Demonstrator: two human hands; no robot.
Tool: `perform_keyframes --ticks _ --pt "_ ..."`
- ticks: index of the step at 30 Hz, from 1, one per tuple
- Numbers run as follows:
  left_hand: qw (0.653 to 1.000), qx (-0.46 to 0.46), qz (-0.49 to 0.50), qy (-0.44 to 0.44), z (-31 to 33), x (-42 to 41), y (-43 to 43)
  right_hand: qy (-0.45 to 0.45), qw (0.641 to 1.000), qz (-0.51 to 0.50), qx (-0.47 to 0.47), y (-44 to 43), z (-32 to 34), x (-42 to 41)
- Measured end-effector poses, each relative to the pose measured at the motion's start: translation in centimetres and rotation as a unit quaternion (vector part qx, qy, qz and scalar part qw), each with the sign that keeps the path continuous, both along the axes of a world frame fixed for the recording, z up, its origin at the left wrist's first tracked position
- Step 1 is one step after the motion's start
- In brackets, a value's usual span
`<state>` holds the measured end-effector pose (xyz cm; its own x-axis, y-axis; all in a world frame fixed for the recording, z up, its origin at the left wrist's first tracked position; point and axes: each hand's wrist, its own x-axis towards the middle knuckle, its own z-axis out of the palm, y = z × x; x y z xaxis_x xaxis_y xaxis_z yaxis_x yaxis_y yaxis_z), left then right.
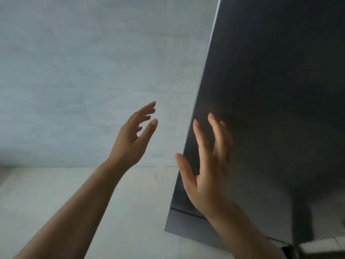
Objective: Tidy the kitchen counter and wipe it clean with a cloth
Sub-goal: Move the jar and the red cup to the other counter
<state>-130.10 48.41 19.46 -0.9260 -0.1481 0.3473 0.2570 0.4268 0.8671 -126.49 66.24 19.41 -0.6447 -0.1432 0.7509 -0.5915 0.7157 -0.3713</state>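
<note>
My left hand (133, 140) is raised in front of a pale grey wall (74, 81), fingers spread and holding nothing. My right hand (207, 165) is also lifted with fingers apart, in front of the left edge of a large dark glossy panel (270, 90); whether it touches the panel I cannot tell. No cloth and no counter items are in sight. Both bare forearms reach up from the bottom of the view.
The dark panel fills the right half, slanting from the top down to its lower corner (168, 228), with dim reflections in it. A lighter band of wall (74, 193) runs below a horizontal line. A white edge (321, 245) shows at the bottom right.
</note>
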Motion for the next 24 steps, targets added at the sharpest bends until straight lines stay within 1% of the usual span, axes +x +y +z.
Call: perform_keyframes --ticks 2,4,7,10,12,16,18,24 --pt "0.999 0.022 0.038 -0.028 -1.6 3.1 -1.6 -0.065 0.995 0.071 -0.021 -2.0 -1.9 1.3" --pt "0.994 0.057 0.079 -0.059 -3.5 6.9 -3.3 -0.15 0.978 0.135 -0.044 -4.0 -3.7 2.6" --pt "0.982 0.081 0.132 -0.11 -6.4 13.1 -5.5 -0.292 0.933 0.203 -0.057 -6.4 -6.0 4.7" --pt "0.959 0.097 0.18 -0.197 -9.7 20.2 -8.2 -0.375 0.885 0.276 -0.019 -9.5 -8.4 7.1" --pt "0.941 0.122 0.211 -0.236 -11.2 24.6 -9.9 -0.409 0.857 0.312 0.018 -11.8 -9.5 8.6" --pt "0.907 0.156 0.277 -0.274 -12.7 31.2 -14.0 -0.447 0.809 0.371 0.089 -17.8 -11.0 11.1" --pt "0.894 0.167 0.311 -0.277 -13.1 33.7 -16.6 -0.451 0.789 0.4 0.12 -21.8 -11.6 12.3" --pt "0.852 0.166 0.426 -0.257 -13.3 41.1 -24.1 -0.447 0.73 0.489 0.169 -34.7 -12.3 16.9"
